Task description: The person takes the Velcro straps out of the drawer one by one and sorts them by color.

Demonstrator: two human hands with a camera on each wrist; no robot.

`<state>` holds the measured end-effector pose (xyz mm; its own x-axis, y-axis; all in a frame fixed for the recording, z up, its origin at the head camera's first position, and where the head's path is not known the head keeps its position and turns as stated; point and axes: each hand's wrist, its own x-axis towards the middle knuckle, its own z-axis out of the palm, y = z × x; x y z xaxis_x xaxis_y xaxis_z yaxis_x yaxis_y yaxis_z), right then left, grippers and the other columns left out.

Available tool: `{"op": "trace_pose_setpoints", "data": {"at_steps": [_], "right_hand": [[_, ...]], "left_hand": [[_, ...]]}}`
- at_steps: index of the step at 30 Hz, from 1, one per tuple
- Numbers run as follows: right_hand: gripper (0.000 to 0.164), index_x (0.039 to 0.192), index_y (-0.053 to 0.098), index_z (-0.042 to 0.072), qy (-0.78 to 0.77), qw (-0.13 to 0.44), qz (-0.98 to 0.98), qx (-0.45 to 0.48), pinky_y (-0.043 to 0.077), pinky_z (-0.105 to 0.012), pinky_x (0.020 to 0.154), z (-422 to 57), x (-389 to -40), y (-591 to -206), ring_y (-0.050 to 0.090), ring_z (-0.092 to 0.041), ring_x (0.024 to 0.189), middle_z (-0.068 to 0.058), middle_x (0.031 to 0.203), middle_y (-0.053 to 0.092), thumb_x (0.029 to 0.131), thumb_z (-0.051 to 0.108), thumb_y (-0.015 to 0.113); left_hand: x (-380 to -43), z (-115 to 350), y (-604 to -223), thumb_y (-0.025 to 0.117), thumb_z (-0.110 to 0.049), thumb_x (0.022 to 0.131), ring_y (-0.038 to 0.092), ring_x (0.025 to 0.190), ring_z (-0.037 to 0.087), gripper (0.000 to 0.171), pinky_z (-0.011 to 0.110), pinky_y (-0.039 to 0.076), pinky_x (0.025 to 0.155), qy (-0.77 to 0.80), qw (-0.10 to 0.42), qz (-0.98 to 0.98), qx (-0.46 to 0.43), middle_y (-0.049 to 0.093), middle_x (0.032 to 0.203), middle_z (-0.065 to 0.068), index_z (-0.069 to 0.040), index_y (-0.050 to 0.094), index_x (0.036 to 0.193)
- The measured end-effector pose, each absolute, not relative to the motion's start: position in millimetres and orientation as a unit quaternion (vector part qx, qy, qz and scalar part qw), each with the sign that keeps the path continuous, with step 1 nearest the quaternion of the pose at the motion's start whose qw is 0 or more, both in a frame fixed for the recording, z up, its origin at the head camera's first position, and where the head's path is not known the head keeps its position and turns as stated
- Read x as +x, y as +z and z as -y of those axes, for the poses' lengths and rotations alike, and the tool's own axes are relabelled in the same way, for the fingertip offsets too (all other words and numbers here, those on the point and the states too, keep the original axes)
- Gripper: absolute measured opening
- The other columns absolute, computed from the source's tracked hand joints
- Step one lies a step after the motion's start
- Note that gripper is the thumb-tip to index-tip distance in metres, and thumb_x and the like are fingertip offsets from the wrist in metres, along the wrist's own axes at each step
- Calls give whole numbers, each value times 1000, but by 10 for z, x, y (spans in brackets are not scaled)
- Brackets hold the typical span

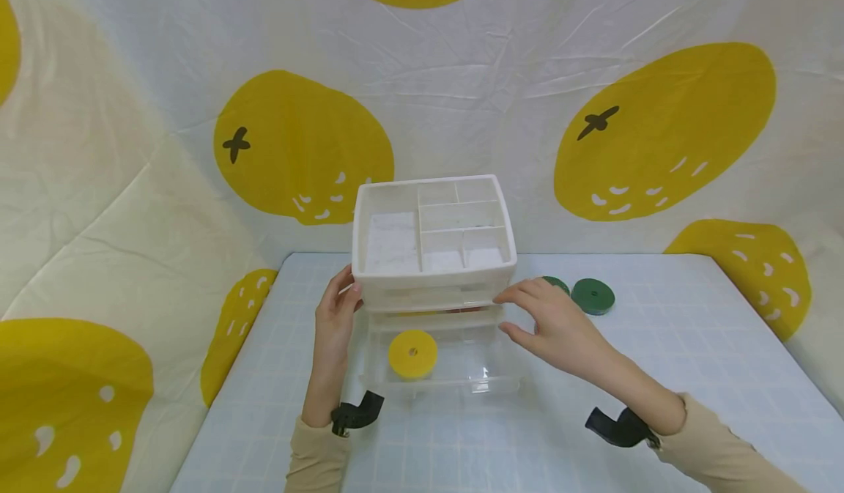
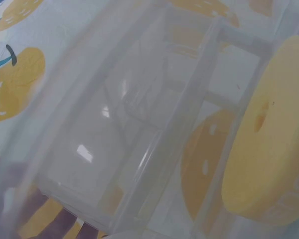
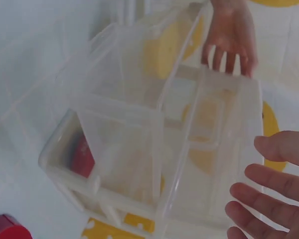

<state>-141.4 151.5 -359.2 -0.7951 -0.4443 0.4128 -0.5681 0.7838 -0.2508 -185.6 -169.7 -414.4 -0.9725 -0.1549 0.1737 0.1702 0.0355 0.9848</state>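
A white drawer organizer [image 1: 435, 280] stands on the table, with a divided tray on top. From its front, a clear plastic drawer [image 1: 461, 361] sticks out, bearing a yellow disc-shaped roll [image 1: 402, 365] at its left; the roll fills the right side of the left wrist view. My left hand [image 1: 336, 324] rests against the organizer's left side, thumb at the front corner. At the front right corner is my right hand [image 1: 560, 324], fingers spread and fingertips right at the edge, holding nothing. The right wrist view shows those fingers loosely extended.
Two green rolls [image 1: 593, 297] lie right of the organizer, one partly behind my right hand. In the right wrist view, a red object [image 3: 83, 158] shows inside the organizer, and a red round object [image 3: 10, 229] sits at lower left. A fruit-printed cloth [image 1: 461, 97] hangs behind.
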Motion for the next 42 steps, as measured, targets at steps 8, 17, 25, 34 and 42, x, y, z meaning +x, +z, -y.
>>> {"op": "trace_pose_setpoints", "data": {"at_steps": [8,17,25,34,42], "right_hand": [[36,114,67,18,197,121,925,301,51,-38,90,-1221,-1373,-3642,57,-17,107,5,115,65,80,27,77],[43,120,63,22,182,31,921,342,50,-39,96,-974,-1357,-3585,54,-16,115,5,122,62,81,32,77],[49,125,61,19,144,-13,903,405,49,-37,97,-778,-1474,-3546,54,-18,115,3,125,62,80,28,78],[49,131,56,19,81,-83,859,498,44,-32,105,-576,-1635,-3581,50,-18,123,1,132,57,85,19,72],[53,132,54,19,41,-60,848,524,47,-34,102,-446,-1770,-3679,52,-20,119,-2,134,55,83,16,74]], "left_hand": [[-1853,1697,-4146,54,-24,99,56,105,7,39,26,47,94,-694,117,710,1,55,124,-6,-18,52,137],[-1852,1683,-4143,54,-25,99,56,107,8,39,25,47,94,-688,117,716,0,54,129,0,-19,52,137],[-1861,1687,-4134,53,-25,99,55,108,8,39,24,47,93,-688,117,716,0,54,130,1,-18,52,137],[-1867,1692,-4141,54,-25,99,55,108,9,39,27,47,94,-686,114,718,5,54,130,1,-20,52,137],[-1880,1695,-4145,55,-23,98,56,105,10,38,27,47,92,-692,118,712,10,55,126,-2,-18,53,136]]}}
